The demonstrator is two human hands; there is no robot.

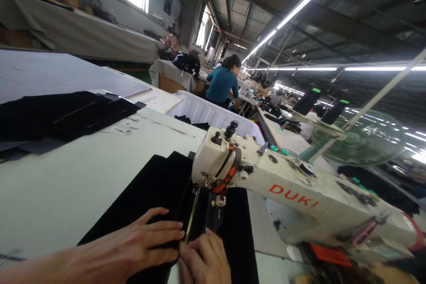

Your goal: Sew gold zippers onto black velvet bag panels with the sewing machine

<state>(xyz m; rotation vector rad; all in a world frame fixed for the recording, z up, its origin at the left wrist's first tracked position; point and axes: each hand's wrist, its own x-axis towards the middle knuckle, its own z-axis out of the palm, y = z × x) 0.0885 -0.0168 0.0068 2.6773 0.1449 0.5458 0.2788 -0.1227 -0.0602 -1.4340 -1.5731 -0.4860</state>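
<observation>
Black fabric (143, 195) lies on the pale table under the head of a white sewing machine (286, 191). My left hand (146, 239) rests flat on the fabric, its fingers apart and pointing right. Close beside it, my right hand (206, 257) has its fingers bent and pressed together at the near end of a thin gold-coloured strip (192, 217); what lies between the fingertips is hidden. The strip runs up to the needle area. A black zipper-like piece (214, 213) lies just right of the strip.
More black pieces (66, 113) are stacked at the left. Behind the machine is a white plastic bin (233, 117) with dark cloth inside. Thread cones (308, 101) and a green fan (362, 137) stand at the right. A person in a teal top (221, 84) works farther back.
</observation>
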